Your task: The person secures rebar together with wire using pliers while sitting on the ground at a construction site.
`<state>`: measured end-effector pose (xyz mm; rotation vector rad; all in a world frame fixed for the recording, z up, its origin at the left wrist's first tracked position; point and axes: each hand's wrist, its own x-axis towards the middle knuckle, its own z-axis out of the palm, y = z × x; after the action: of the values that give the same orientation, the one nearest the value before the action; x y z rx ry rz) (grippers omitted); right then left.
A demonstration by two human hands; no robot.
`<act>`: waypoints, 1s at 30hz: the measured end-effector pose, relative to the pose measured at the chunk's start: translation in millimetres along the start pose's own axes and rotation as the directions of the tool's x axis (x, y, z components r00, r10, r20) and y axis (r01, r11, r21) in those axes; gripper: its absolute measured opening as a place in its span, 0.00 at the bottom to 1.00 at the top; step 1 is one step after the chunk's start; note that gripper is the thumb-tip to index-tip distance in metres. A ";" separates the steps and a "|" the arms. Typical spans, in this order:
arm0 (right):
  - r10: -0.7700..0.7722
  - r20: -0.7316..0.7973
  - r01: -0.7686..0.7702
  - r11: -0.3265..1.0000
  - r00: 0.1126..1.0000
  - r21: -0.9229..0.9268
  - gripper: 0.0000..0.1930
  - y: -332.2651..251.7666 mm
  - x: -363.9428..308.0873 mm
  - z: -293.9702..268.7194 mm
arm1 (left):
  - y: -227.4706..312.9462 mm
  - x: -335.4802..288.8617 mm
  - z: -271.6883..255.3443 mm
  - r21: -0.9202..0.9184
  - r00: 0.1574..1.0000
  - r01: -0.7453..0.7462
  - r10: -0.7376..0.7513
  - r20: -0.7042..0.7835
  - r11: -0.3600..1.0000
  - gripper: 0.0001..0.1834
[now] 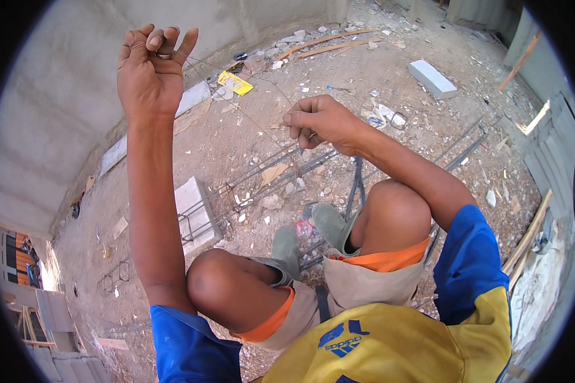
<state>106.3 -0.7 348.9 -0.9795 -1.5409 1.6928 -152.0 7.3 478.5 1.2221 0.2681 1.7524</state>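
Note:
My left hand is raised at the upper left, palm toward me, with its fingers curled in a pinch on thin wire. The strands run slack from there across to my right hand. That hand is closed near the middle, thumb against the fingers, gripping the other part of the wire. Below my right hand lie long dark steel rebars, with bent square stirrups on them. The bars pass over a pale concrete block on the left. The exact wire ends inside my fingers are hidden.
I squat with my boots close to the bars. Rubble and stone chips cover the dirt ground. A yellow packet lies near the grey wall. Another pale block is at the far right, and wooden strips lie at the back.

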 end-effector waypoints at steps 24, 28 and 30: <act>0.128 0.264 -0.192 0.954 0.956 0.232 0.25 -3.4 5.4 3.6 | 8.0 56.4 70.2 0.090 0.884 -0.456 0.463 -0.071 0.885 0.07; 0.070 0.262 -0.135 0.962 0.962 0.239 0.28 -5.7 5.8 5.8 | 27.5 52.7 60.6 0.162 0.853 -0.489 0.509 -0.113 0.857 0.07; 0.015 0.298 -0.117 0.937 0.955 0.328 0.26 -6.1 1.0 0.9 | 33.4 46.5 56.7 0.204 0.811 -0.521 0.555 -0.185 0.829 0.06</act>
<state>104.9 0.3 354.9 -0.6272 -1.3302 2.1424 -126.9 8.4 555.1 1.2704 0.1963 2.4234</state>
